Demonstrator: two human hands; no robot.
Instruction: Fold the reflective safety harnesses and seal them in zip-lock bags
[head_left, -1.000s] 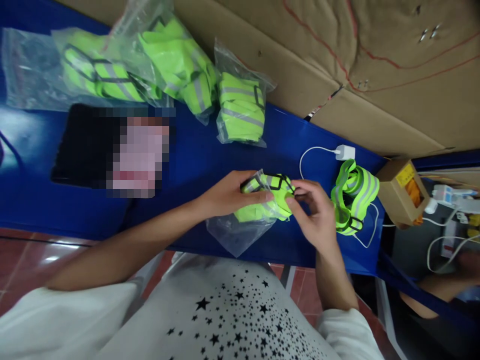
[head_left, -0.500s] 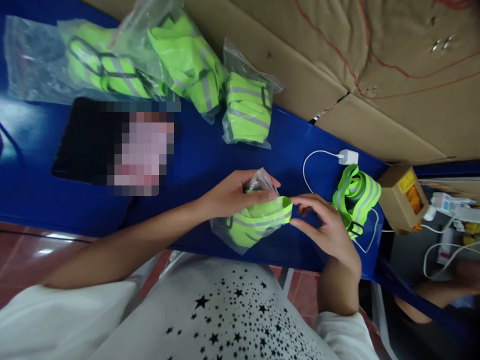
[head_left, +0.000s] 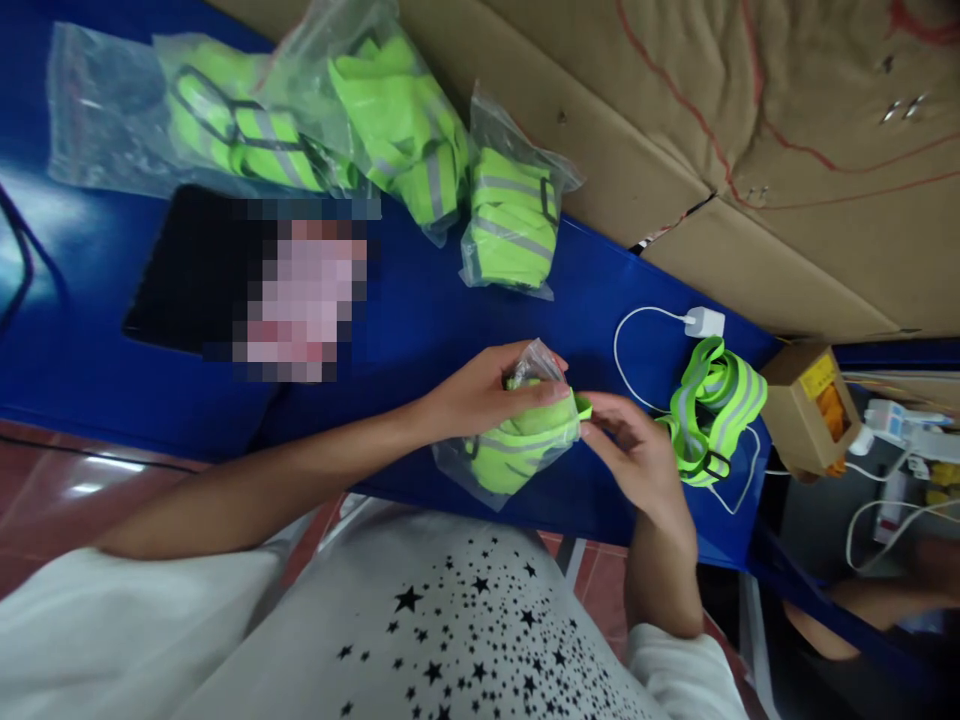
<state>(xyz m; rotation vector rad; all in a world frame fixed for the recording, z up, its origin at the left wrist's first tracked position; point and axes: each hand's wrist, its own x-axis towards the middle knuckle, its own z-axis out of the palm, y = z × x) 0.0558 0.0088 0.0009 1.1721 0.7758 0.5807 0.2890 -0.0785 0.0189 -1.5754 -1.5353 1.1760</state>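
In the head view, my left hand [head_left: 484, 390] is closed around a small clear plastic bag [head_left: 496, 497] near the front edge of the table. Inside the bag lies a folded neon-green reflective strap [head_left: 517, 445] with grey stripes. A short green end of it pokes out of the bag's right side. My right hand [head_left: 641, 450] pinches at that end with thumb and fingertips, its other fingers curled. Right of this hand, a loose reflective strap [head_left: 724, 400] with a black buckle lies unbagged on the table.
Bagged green straps [head_left: 514, 220] line the back of the blue table [head_left: 420, 320]. A dark device [head_left: 199, 270], partly pixelated, is at left. A white charger [head_left: 705, 322] with cable and a cardboard box [head_left: 799, 400] stand right. Another person's arm [head_left: 840, 615] shows at lower right.
The protruding strap end has become shorter as my right hand moved left against the bag. My left hand keeps its hold. The whole view has shifted slightly.
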